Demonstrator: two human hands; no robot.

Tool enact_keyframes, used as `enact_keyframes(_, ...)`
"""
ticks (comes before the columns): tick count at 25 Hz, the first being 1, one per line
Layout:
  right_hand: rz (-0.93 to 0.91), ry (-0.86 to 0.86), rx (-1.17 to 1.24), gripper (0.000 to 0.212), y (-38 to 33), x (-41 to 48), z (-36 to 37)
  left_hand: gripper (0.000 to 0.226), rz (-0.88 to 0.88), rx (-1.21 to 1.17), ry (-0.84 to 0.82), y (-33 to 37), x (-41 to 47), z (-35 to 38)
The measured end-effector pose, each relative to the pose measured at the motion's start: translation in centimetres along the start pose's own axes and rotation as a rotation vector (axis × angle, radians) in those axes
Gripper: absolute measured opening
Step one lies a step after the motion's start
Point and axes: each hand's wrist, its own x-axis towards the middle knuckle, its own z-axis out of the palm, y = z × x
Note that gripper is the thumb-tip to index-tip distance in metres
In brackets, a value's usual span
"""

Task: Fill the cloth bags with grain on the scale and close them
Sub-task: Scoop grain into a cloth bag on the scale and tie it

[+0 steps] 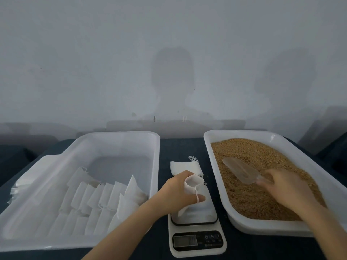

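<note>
White plastic sits nearest the person at six o'clock: the scale (197, 239), its display too dim to read from here. Over its platform the left hand (178, 192) pinches a cloth bag (191, 182) by the rim. The mouth is propped open toward the grain side and the drawstring runs down over the thumb, so grain can go in, I'd guess, while the weight registers. At three o'clock of the scale the right hand (287, 188) is wrapped round the handle of a clear scoop (240, 170), whose bowl lies on the grain (253, 201) in a white tray (216, 139), close enough for a short carry. At nine o'clock a second tray (120, 135) keeps rows of bags (105, 196) leaning together, probably the finished ones. At twelve o'clock, just beyond the platform, spare flat bags (185, 167) wait within reach. Farthest off, a grey wall (93, 62) carries soft shadows.
</note>
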Motion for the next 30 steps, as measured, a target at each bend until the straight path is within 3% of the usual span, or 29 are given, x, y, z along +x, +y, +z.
enact_keyframes(2,-0.010,-0.094,-0.060,0.037,1.7,0.6,1.3,0.050,-0.006,-0.007,-0.024,-0.1,0.2,-0.1)
enact_keyframes(7,-0.045,-0.038,0.000,0.022,2.6,1.4,1.2,0.055,-0.036,-0.021,-0.057,-0.1,0.3,-0.1)
enact_keyframes(13,-0.104,0.273,-0.562,0.033,5.5,2.3,-2.8,0.061,-0.064,-0.021,-0.070,-0.4,0.3,0.0)
enact_keyframes(17,-0.040,0.177,-0.710,0.035,7.2,4.0,-5.1,0.060,-0.053,-0.027,-0.067,-0.3,0.3,0.0)
enact_keyframes(20,-0.094,0.135,-0.762,0.031,6.9,5.0,-4.9,0.060,-0.051,-0.026,-0.068,-0.5,0.3,0.0)
enact_keyframes(26,-0.136,0.130,-0.557,0.029,5.1,5.9,-1.5,0.060,-0.053,-0.014,-0.069,-0.4,0.3,0.0)
enact_keyframes(30,-0.107,0.037,-0.135,0.030,4.8,5.9,0.8,0.062,-0.054,-0.026,-0.070,-0.4,0.3,0.0)
